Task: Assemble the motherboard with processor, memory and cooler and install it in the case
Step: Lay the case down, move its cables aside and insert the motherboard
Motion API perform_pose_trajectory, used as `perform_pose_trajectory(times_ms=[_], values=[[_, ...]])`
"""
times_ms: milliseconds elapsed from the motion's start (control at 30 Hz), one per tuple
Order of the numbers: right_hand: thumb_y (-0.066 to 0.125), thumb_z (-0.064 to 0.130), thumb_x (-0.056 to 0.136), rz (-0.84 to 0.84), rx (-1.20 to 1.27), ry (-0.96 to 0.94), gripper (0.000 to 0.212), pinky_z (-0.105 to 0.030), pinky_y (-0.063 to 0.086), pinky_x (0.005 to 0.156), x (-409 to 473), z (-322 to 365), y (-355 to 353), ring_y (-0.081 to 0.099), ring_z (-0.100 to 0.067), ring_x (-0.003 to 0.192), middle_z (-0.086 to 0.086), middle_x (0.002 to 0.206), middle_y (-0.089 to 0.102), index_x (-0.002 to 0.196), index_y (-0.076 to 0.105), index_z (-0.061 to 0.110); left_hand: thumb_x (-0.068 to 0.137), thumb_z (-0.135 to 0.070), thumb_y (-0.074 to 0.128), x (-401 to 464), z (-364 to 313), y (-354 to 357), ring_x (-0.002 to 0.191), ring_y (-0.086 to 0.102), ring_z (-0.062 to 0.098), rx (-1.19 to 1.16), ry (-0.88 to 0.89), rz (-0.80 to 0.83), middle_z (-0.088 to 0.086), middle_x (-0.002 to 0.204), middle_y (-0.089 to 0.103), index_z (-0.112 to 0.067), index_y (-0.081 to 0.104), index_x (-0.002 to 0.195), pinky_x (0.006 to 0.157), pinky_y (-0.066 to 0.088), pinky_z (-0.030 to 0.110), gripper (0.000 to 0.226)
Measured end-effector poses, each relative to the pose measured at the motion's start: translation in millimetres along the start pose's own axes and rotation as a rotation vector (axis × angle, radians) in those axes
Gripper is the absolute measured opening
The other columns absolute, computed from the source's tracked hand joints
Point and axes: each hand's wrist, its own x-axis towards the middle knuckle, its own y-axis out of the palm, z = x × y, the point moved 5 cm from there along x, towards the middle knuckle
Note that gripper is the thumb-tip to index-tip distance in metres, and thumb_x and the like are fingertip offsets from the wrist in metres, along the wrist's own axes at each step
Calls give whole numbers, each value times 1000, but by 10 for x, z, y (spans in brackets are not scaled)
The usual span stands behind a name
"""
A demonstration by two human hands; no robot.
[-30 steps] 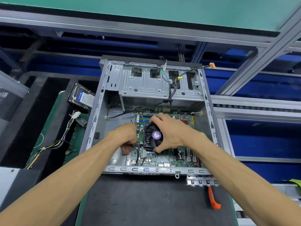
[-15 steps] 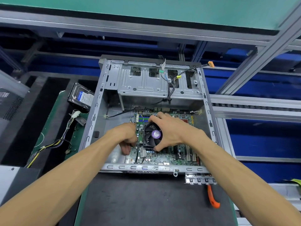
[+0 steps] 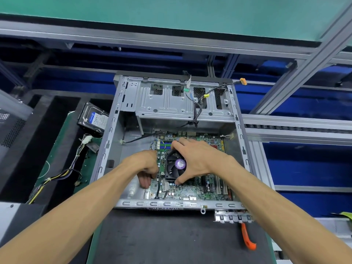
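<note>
Open sheet-metal case (image 3: 122,103) lay flat on the dark matte surface (image 3: 171,241). Green motherboard (image 3: 198,191) sat inside it on the case floor, toward 6 o'clock. At 12 o'clock of the board, a perforated steel drive cage (image 3: 171,103) with a black cable bundle (image 3: 196,113) draped over it (yellow and green plugs loose). Hard drive (image 3: 94,118) lay outside the case at 10 o'clock; a yellow/black wire loom (image 3: 62,172) trailed at 8 o'clock on a green mat. An orange-handled tool (image 3: 247,239) lay at 5 o'clock, just past the case rim.

Right hand (image 3: 198,159) spanned the round black cooler (image 3: 175,164), fingers and thumb curled around its housing, purple hub label showing. Left hand (image 3: 144,166) was at the board's 9 o'clock edge, fingers curled under; what they held was hidden, can't tell.
</note>
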Motion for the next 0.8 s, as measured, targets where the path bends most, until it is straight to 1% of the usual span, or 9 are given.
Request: perform_pose_trajectory(times_ms=[167, 233, 300, 367, 433, 533, 633, 700, 800], values=[[75, 80, 60, 2, -2, 7, 106, -44, 39, 105, 12, 14, -12, 48, -34, 128, -10, 145, 43, 137, 31, 23, 102, -16, 53, 31, 1, 12, 60, 73, 17, -1, -24, 33, 14, 73, 75, 14, 58, 85, 80, 60, 31, 35], [74, 80, 60, -13, -22, 1, 105, -44, 41, 102, 12, 20, -18, 50, -33, 125, -10, 144, 45, 136, 32, 23, 103, -17, 51, 32, 1, 25, 59, 72, 15, 10, -29, 49, 12, 77, 75, 12, 60, 85, 86, 59, 30, 36], [73, 81, 60, -54, -51, -5, 103, -42, 44, 97, -13, 37, -22, 54, -32, 120, -8, 140, 49, 136, 36, 22, 103, -16, 51, 28, -3, 18, 59, 71, 18, 15, -27, 35, 14, 78, 74, 13, 56, 86, 88, 58, 33, 33], [73, 81, 61, -105, -65, -6, 101, -41, 47, 91, -33, 52, -23, 57, -29, 113, -5, 132, 53, 135, 39, 22, 101, -11, 54, 26, -19, -5, 62, 71, 23, 20, -8, 4, 18, 70, 73, 13, 47, 86, 83, 60, 36, 29], [73, 81, 60, -123, -63, -5, 100, -40, 49, 88, -25, 46, -24, 59, -27, 109, -3, 126, 54, 134, 41, 22, 100, -9, 56, 3, -31, -11, 68, 72, 27, 28, 7, -7, 22, 75, 73, 12, 43, 85, 82, 60, 39, 29], [73, 82, 59, -115, -66, -9, 101, -39, 47, 87, -2, 43, -26, 59, -27, 107, -2, 125, 54, 133, 41, 22, 98, -8, 59, -41, -25, -7, 78, 74, 31, 15, 14, -16, 25, 90, 73, 19, 46, 95, 84, 60, 42, 30], [72, 82, 59, -157, -75, 16, 102, -41, 48, 89, -26, 47, 8, 59, -28, 110, -4, 130, 54, 136, 41, 22, 98, -7, 59, -49, -36, -10, 81, 75, 32, 31, 15, -41, 26, 95, 73, 23, 46, 111, 83, 60, 43, 36], [72, 81, 60, -196, -58, 41, 100, -41, 48, 89, -59, 56, 23, 59, -28, 111, -3, 131, 55, 135, 43, 23, 99, -7, 57, -49, -45, -15, 82, 74, 33, 35, 16, -41, 26, 95, 73, 22, 48, 107, 84, 60, 43, 32], [72, 79, 60, -230, -49, 53, 97, -42, 49, 88, -85, 67, 16, 60, -27, 111, -4, 131, 56, 134, 45, 22, 99, -8, 57, -54, -34, -18, 71, 73, 30, 39, 10, -35, 23, 87, 72, 18, 56, 94, 83, 60, 40, 27]])
